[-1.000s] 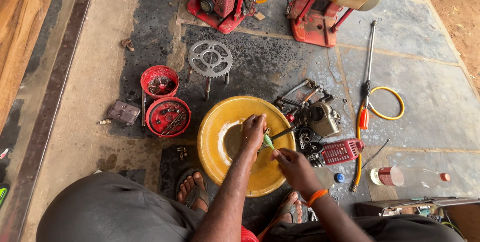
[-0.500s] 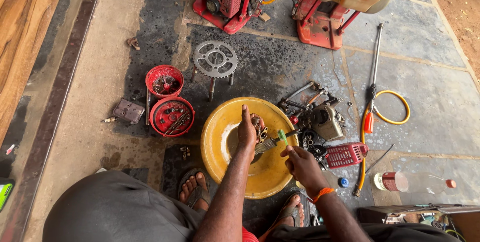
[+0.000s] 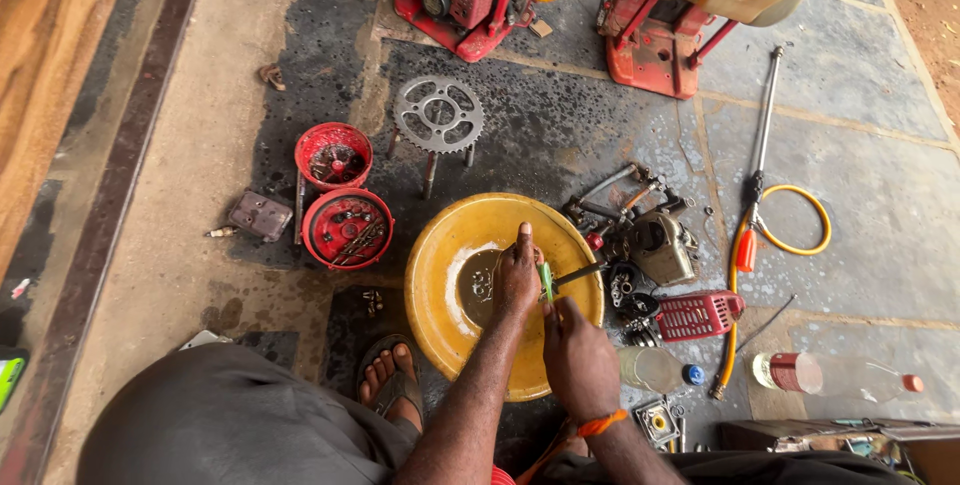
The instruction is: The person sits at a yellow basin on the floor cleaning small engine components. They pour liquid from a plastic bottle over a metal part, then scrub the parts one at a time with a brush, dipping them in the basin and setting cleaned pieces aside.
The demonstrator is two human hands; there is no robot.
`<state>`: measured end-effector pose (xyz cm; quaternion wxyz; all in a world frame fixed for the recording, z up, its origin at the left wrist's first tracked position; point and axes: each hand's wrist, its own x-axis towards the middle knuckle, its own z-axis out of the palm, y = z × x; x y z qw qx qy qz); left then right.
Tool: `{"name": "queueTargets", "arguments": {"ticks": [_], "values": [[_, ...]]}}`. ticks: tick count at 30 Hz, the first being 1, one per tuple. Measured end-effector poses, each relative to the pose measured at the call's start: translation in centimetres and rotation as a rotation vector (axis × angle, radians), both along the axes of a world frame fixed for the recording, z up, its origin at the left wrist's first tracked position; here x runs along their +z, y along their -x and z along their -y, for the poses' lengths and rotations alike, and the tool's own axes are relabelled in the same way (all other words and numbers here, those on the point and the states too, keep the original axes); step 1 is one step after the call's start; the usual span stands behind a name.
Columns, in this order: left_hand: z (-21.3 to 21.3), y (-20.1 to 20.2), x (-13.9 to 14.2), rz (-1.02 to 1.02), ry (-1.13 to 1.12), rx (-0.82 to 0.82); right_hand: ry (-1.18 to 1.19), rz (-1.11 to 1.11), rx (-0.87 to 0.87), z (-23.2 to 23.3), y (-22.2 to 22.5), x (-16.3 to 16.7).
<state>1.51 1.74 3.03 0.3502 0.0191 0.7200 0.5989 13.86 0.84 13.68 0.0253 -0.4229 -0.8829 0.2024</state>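
Head view shows us both hands working over a yellow basin (image 3: 450,245) that sits on the stained stone floor (image 3: 880,205). Our left hand (image 3: 517,280) reaches into the basin, fingers curled down over a small metal part (image 3: 484,285) lying in the murky liquid at the bottom; we cannot tell how firmly it grips. Our right hand (image 3: 578,355), with an orange band at the wrist, is closed around a green-handled tool (image 3: 546,280) whose dark shaft points out over the basin's right rim. Just right of the basin lies a heap of engine parts (image 3: 650,240) and a red plastic grille (image 3: 698,315). To the left stand two red bowls (image 3: 345,228) of small hardware, and beyond the basin a sprocket (image 3: 438,115). A sandalled foot (image 3: 392,375) rests beside the basin's near edge
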Motion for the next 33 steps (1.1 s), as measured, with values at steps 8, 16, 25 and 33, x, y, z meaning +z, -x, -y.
{"name": "queueTargets", "arguments": {"ticks": [8, 16, 25, 33], "values": [[-1.1, -0.6, -1.0, 0.078, -0.084, 0.063, -0.012, -0.039, 0.015, -0.8, -0.8, -2.4], [-1.2, -0.7, -1.5, 0.212, -0.027, -0.012, -0.031, -0.006, 0.030, -0.7, -0.5, -1.5], [-0.7, -0.6, -1.0, -0.048, 0.071, 0.120, -0.025, 0.112, 0.074, -1.2, -0.5, -2.2], [0.0, -0.3, 0.6, -0.049, -0.015, 0.209, -0.040, 0.153, 0.082, -1.6, 0.5, -1.4]]}}
